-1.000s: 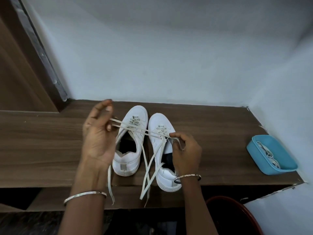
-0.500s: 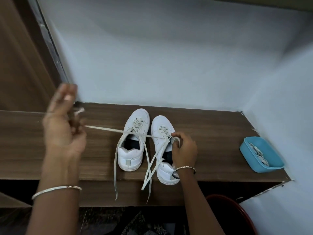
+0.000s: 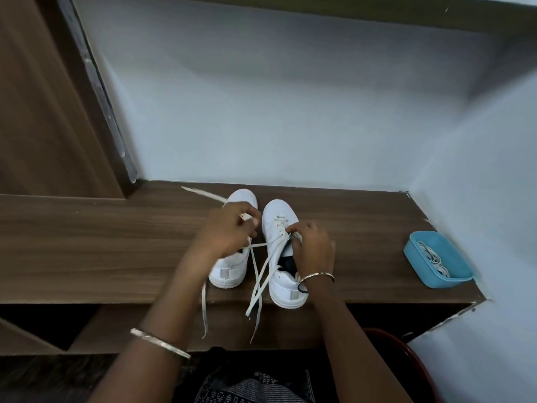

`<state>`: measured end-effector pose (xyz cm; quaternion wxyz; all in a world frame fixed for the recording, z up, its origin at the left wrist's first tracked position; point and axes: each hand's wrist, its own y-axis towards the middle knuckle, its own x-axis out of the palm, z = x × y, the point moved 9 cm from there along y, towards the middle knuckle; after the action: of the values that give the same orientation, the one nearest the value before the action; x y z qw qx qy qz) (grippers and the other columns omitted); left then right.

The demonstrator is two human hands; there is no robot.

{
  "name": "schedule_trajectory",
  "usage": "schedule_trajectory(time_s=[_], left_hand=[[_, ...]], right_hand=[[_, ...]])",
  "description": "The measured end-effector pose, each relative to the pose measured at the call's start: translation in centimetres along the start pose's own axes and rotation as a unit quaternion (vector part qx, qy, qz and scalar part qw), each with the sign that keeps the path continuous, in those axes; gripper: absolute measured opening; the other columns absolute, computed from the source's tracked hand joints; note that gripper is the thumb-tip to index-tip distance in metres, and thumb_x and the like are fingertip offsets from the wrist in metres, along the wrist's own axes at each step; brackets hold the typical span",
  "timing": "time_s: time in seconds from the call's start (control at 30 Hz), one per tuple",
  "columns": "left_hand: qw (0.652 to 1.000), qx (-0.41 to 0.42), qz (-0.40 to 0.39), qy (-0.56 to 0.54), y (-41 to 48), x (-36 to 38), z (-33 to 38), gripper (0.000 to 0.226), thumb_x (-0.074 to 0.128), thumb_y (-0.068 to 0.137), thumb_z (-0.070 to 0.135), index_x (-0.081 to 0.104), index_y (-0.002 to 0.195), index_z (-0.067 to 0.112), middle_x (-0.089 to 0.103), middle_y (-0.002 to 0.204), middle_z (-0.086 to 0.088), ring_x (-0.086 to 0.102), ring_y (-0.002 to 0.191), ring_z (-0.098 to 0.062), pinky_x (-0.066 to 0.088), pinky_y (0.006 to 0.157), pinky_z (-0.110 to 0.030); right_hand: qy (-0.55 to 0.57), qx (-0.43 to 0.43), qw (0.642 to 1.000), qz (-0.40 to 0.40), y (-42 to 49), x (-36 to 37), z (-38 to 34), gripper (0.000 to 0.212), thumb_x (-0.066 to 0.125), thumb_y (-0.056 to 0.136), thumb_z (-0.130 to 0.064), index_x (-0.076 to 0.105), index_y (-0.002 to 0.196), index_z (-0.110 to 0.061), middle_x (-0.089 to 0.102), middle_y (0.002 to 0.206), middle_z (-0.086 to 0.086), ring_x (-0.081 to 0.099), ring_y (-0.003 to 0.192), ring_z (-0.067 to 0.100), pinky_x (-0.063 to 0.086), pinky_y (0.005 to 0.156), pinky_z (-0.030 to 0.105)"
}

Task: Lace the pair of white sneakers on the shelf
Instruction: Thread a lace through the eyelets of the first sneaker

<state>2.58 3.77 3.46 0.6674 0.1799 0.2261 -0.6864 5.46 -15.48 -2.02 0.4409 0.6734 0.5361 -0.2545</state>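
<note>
Two white sneakers stand side by side on the wooden shelf [image 3: 87,234], toes toward the wall. My left hand [image 3: 225,228] covers the middle of the left sneaker [image 3: 229,273] and pinches a white lace [image 3: 203,194], whose free end sticks out to the far left. My right hand [image 3: 312,247] rests on the right sneaker [image 3: 280,216] and grips its tongue edge by the upper eyelets. Loose lace ends [image 3: 257,289] cross between the heels and hang over the shelf's front edge.
A blue tray [image 3: 418,263] holding more white laces sits at the shelf's right end by the wall. A wooden panel rises at the left. A dark red round rim [image 3: 406,353] shows below right, and a lower shelf lies underneath.
My left hand has swung back from far out on the left to above the left sneaker, bringing the lace in. My right hand has stayed on the right sneaker.
</note>
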Motion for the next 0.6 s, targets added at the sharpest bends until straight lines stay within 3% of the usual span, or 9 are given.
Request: schedule_trajectory(time_s=[0.07, 0.13, 0.23, 0.33, 0.47, 0.6], left_hand=[[0.981, -0.009, 0.03, 0.193, 0.4, 1.8, 0.0, 0.016, 0.054, 0.098, 0.03, 0.066, 0.108, 0.031, 0.07, 0.109, 0.001, 0.065, 0.101, -0.024, 0.052, 0.092, -0.044], [0.949, -0.022, 0.107, 0.297, 0.2, 2.4, 0.7, 0.022, 0.052, 0.099, 0.033, 0.066, 0.115, 0.028, 0.062, 0.119, -0.003, 0.062, 0.107, -0.028, 0.047, 0.093, -0.042], [0.963, 0.012, 0.154, 0.222, 1.2, 4.3, 0.4, 0.021, 0.057, 0.097, 0.033, 0.071, 0.109, 0.025, 0.064, 0.111, -0.005, 0.065, 0.098, -0.027, 0.05, 0.085, -0.04], [0.986, 0.034, 0.103, 0.124, 2.3, 6.8, -0.3, 0.021, 0.06, 0.093, 0.038, 0.072, 0.107, 0.028, 0.073, 0.102, 0.006, 0.066, 0.097, -0.019, 0.052, 0.087, -0.043], [0.993, 0.025, 0.072, 0.087, 3.4, 8.6, -1.2, 0.028, 0.062, 0.09, 0.045, 0.067, 0.117, 0.037, 0.065, 0.107, 0.008, 0.064, 0.099, -0.015, 0.05, 0.092, -0.046], [0.994, 0.034, 0.064, 0.076, 4.3, 9.5, -1.8, 0.027, 0.059, 0.093, 0.039, 0.065, 0.119, 0.044, 0.058, 0.109, 0.006, 0.061, 0.103, -0.017, 0.046, 0.096, -0.05]], right_hand=[[-0.035, -0.015, 0.999, -0.006, 0.2, 0.0, -0.1, 0.019, 0.06, 0.093, -0.018, 0.071, 0.1, -0.031, 0.066, 0.105, -0.007, 0.058, 0.104, 0.021, 0.04, 0.081, 0.038], [-0.049, -0.032, 0.998, 0.006, 0.4, 0.1, -0.2, 0.014, 0.061, 0.092, -0.018, 0.068, 0.096, -0.028, 0.067, 0.098, -0.006, 0.059, 0.1, 0.023, 0.037, 0.077, 0.037], [-0.032, -0.026, 0.999, 0.008, 0.5, 0.6, -0.1, 0.012, 0.058, 0.095, -0.016, 0.061, 0.098, -0.026, 0.067, 0.093, -0.005, 0.059, 0.097, 0.025, 0.034, 0.073, 0.037], [0.065, 0.008, 0.998, 0.024, 0.3, 0.7, 0.6, 0.01, 0.053, 0.096, -0.015, 0.054, 0.1, -0.023, 0.066, 0.092, -0.005, 0.062, 0.093, 0.027, 0.045, 0.078, 0.043], [0.162, 0.064, 0.982, 0.073, 0.1, 0.9, 1.6, 0.011, 0.048, 0.096, -0.009, 0.049, 0.101, -0.019, 0.063, 0.082, -0.009, 0.065, 0.077, 0.028, 0.05, 0.076, 0.048], [0.19, 0.117, 0.969, 0.102, 0.8, 0.7, 2.6, 0.013, 0.044, 0.104, -0.023, 0.052, 0.1, -0.014, 0.068, 0.08, 0.004, 0.065, 0.075, 0.034, 0.046, 0.066, 0.042]])
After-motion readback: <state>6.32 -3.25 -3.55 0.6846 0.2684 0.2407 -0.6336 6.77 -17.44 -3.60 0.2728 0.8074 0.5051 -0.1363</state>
